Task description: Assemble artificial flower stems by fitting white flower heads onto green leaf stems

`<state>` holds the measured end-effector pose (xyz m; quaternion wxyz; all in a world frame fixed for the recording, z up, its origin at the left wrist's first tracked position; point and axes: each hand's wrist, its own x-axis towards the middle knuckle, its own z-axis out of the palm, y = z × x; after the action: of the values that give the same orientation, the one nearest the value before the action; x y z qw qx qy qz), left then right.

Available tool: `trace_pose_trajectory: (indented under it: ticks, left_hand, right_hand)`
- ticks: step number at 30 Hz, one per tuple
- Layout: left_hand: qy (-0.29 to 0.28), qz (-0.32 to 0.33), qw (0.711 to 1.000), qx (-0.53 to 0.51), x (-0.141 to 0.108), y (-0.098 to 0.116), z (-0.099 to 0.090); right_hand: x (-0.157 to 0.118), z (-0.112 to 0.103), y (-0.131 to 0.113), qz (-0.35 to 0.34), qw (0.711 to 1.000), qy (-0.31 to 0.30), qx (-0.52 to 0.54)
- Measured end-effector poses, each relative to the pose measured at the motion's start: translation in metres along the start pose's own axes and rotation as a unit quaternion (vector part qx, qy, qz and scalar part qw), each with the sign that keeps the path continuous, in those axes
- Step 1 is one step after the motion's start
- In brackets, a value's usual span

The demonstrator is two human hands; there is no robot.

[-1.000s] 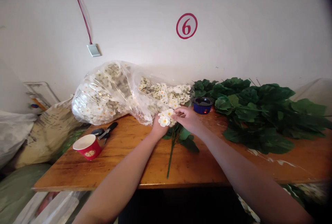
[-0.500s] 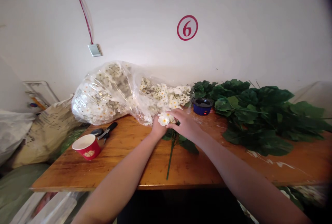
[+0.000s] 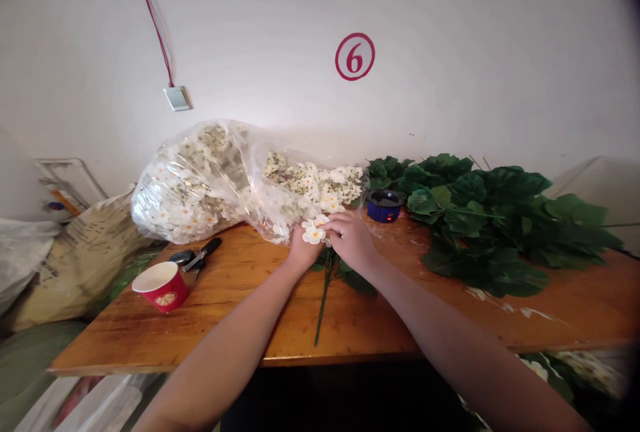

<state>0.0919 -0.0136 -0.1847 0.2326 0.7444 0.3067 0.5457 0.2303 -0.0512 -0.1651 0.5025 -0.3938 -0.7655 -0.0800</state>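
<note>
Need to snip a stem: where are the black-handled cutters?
In the head view, the black-handled cutters lie on the left of the wooden table, just behind the red paper cup.

Left hand, right hand, apparently pinching white artificial blossoms

On the tabletop, a plastic bag of artificial flowers lies behind the paper cup and clippers, with artificial leaves to the right.

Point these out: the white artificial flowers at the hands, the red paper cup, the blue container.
white artificial flowers (image 3: 314, 235): head view, on the petals of the front bloom.
red paper cup (image 3: 164, 292): head view, on the outer wall.
blue container (image 3: 377, 213): head view, on the outer wall.
</note>
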Motion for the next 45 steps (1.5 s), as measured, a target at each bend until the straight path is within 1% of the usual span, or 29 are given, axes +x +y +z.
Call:
trace_pose_trajectory:
  ticks: [3,5,9,11,14,17,21,23,25,27,29,31,34,36,39,41,45]
  left_hand:
    - [0.013,-0.035,0.999,0.030,0.000,0.003,0.003]
    - [0.021,-0.047,0.998,0.030,0.000,0.005,0.005]
    - [0.049,-0.056,0.996,-0.047,-0.002,0.012,0.008]
    - [0.049,-0.066,0.993,-0.083,-0.002,0.014,0.009]
    - [0.041,-0.079,0.990,-0.109,-0.004,0.016,0.010]
    - [0.042,-0.085,0.990,-0.107,-0.004,0.016,0.010]
    - [0.043,-0.065,0.995,-0.070,-0.004,0.015,0.010]
    - [0.035,-0.062,0.994,-0.078,-0.003,0.013,0.011]
    - [0.017,-0.082,0.990,-0.110,-0.002,0.011,0.010]
    - [0.003,-0.124,0.984,-0.129,0.001,0.008,0.007]
    - [0.006,-0.179,0.978,-0.102,0.004,0.004,0.001]
    - [0.003,-0.220,0.975,-0.024,0.007,0.001,-0.007]
    - [-0.053,-0.233,0.965,0.108,0.007,0.000,-0.016]
    - [-0.093,-0.232,0.953,0.173,0.003,-0.001,-0.016]
    - [-0.132,-0.219,0.940,0.225,-0.003,-0.004,-0.010]
    - [-0.144,-0.198,0.942,0.229,-0.005,-0.006,-0.006]
    - [-0.127,-0.146,0.947,0.256,-0.005,-0.003,-0.003]
  right_hand:
    - [0.001,0.000,0.000,0.021,0.999,0.012,0.026]
    - [0.001,0.000,0.001,0.031,0.999,0.017,0.031]
    - [0.001,-0.002,0.004,0.064,0.996,0.028,0.048]
    - [0.002,-0.003,0.005,0.095,0.993,0.035,0.061]
    - [0.003,-0.004,0.009,0.145,0.985,0.024,0.089]
    - [0.003,-0.003,0.013,0.172,0.978,0.022,0.118]
    - [0.001,-0.001,0.015,0.174,0.975,0.037,0.132]
    - [0.000,-0.001,0.015,0.162,0.977,0.054,0.131]
    - [0.001,-0.002,0.016,0.152,0.978,0.071,0.125]
    - [0.002,-0.005,0.019,0.158,0.977,0.087,0.112]
    - [0.005,-0.011,0.024,0.179,0.973,0.109,0.100]
    - [0.007,-0.018,0.031,0.203,0.964,0.141,0.101]
    - [0.011,-0.028,0.044,0.241,0.945,0.187,0.122]
    - [0.014,-0.036,0.054,0.278,0.931,0.199,0.131]
    - [0.022,-0.053,0.071,0.335,0.920,0.169,0.115]
    - [0.032,-0.068,0.084,0.354,0.922,0.136,0.078]
    - [0.061,-0.098,0.110,0.362,0.928,0.067,-0.052]
